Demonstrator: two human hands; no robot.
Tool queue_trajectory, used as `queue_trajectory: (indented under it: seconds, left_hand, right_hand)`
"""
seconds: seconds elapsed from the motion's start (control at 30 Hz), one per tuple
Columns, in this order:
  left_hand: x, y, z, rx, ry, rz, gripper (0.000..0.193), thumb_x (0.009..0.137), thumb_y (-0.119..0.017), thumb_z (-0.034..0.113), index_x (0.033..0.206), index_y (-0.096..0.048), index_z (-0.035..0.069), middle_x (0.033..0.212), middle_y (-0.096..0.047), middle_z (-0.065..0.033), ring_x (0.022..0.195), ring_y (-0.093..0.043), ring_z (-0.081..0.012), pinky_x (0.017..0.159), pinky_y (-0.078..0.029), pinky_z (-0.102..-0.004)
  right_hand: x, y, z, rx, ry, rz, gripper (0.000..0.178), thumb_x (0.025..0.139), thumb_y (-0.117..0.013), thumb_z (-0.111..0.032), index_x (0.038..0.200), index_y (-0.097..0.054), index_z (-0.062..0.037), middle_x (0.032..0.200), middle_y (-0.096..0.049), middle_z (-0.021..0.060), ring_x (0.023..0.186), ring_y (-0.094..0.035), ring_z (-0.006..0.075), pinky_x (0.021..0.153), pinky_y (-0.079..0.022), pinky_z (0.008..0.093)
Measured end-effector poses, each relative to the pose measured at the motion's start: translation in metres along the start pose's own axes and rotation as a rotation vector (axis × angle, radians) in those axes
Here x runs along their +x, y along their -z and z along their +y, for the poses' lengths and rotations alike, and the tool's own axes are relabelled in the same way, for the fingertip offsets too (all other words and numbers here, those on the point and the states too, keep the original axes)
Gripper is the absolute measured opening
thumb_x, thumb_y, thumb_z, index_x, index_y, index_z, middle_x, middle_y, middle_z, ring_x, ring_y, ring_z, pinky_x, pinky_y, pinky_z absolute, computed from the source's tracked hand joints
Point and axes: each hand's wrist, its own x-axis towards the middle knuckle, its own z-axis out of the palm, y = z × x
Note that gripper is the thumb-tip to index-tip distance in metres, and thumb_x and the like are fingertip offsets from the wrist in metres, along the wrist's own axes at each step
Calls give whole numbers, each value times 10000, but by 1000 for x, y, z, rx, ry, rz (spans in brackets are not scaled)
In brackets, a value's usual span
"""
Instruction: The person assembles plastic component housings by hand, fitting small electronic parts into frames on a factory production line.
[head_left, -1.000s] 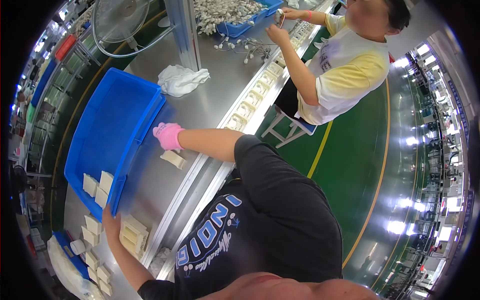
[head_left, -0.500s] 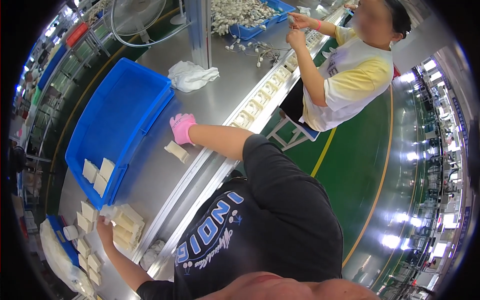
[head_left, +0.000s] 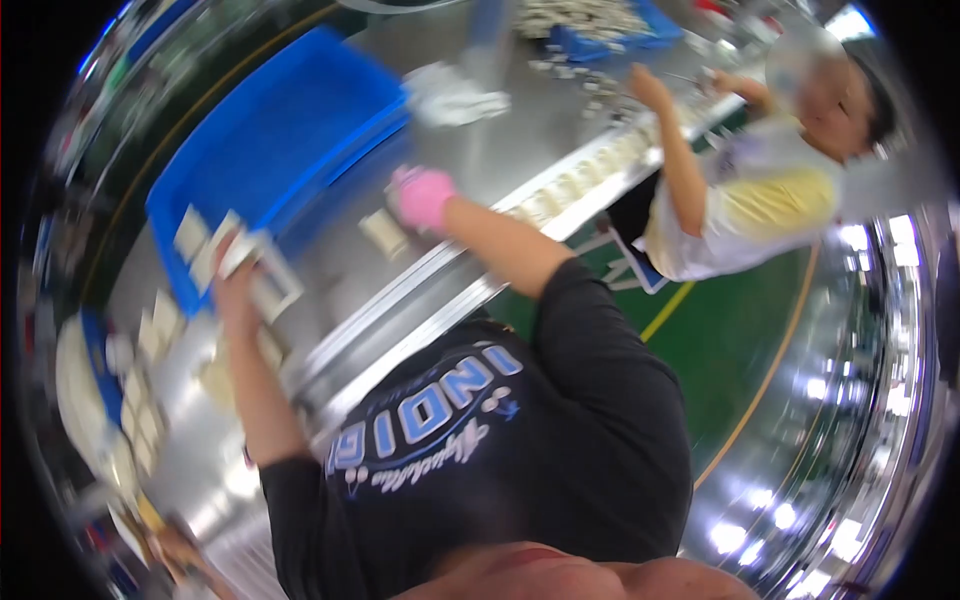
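Observation:
My left hand [head_left: 235,275], bare and blurred, is closed on a white box-shaped plastic housing [head_left: 279,290] with an open frame-like side. It is over the near end of the blue bin [head_left: 290,213], beside several cream plastic pieces [head_left: 192,236] in that end. My right hand [head_left: 424,199], in a pink glove, is over the metal table close to the line of parts. Motion smears its fingers, so whether they grip anything is unclear. Next to it a single cream plastic piece [head_left: 383,232] lies on the table.
Cream housings [head_left: 565,190] stand in a row along the rail. More pieces [head_left: 140,410] and a filled clear bag [head_left: 85,400] lie at left. A white cloth [head_left: 450,97] sits beyond the bin. Across the rail a co-worker [head_left: 760,190] sits near a blue tray of small parts [head_left: 600,40].
My left hand has risen from the stacked housings to the bin's near end, now with a white housing in it. The view has shifted; my right hand stays near the single piece.

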Motion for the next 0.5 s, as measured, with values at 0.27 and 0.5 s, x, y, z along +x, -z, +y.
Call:
queue_trajectory:
  seconds: [0.27,0.5]
  left_hand:
    - [-28,-84,-32,-227,219,-40,267,784,-448,95,1016,-522,-15,791,-553,-69,635,-515,-136,589,-438,-278]
    - [-26,-86,-63,-78,407,-278,349,882,-375,283,1086,-389,1,865,-534,-99,635,-503,-138,558,-437,-282]
  right_hand:
    - [-38,57,-17,1114,93,-374,268,712,-606,-270,743,-504,-25,601,-486,16,509,-445,69,449,-343,202]
    - [-52,47,-39,1322,85,-646,194,768,-575,-211,707,-527,-33,524,-500,15,418,-429,56,405,-335,180]
